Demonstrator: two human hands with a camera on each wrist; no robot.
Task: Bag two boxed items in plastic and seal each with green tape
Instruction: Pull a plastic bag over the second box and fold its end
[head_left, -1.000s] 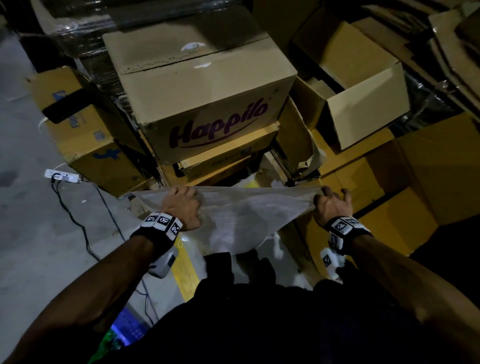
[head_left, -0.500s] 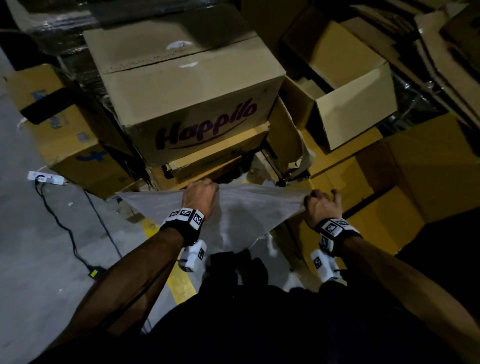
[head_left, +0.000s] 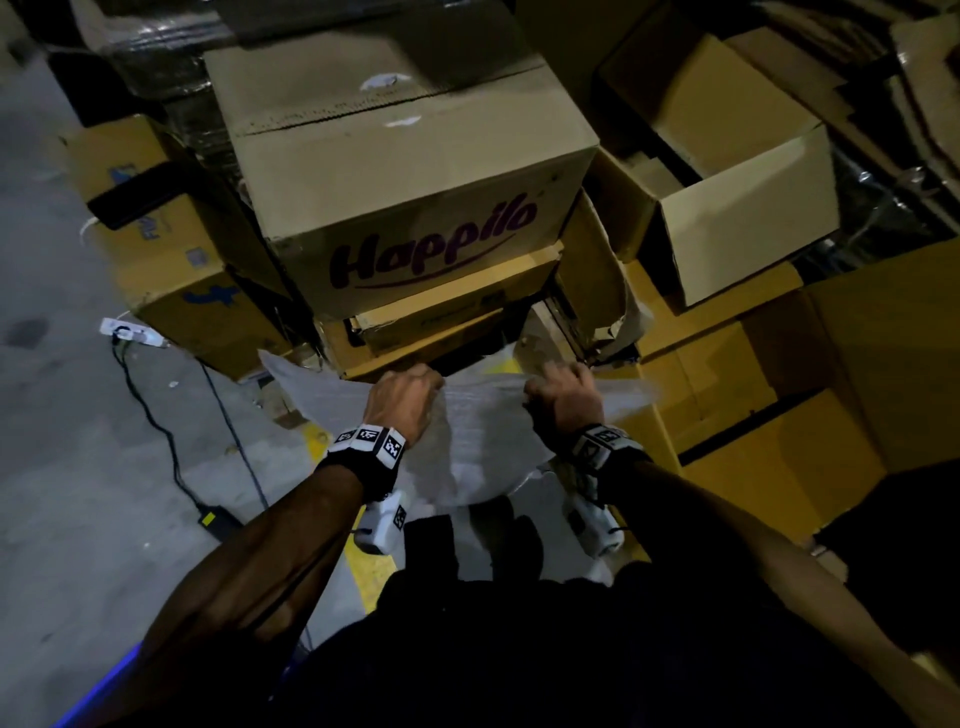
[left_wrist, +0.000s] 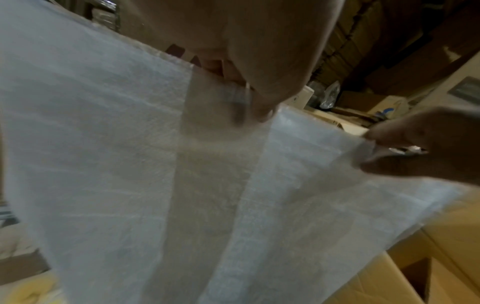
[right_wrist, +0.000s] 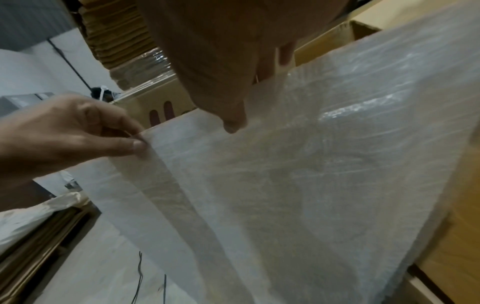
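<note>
While the plastic bag (head_left: 467, 436) hangs below, left hand (head_left: 402, 400) and right hand (head_left: 563, 400) fingers (right_wrist: 135, 144) pinch its top edge.

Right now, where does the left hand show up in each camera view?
Head: left hand, centre, gripping the plastic bag's top edge.
Left wrist: top centre, close up, pinching that edge.
Right wrist: left side, pinching the edge.
Shared landmark: the plastic bag, in all three.

Dim, seemingly warehouse: grey floor (head_left: 62, 467), stacked cartons (head_left: 415, 171).
</note>
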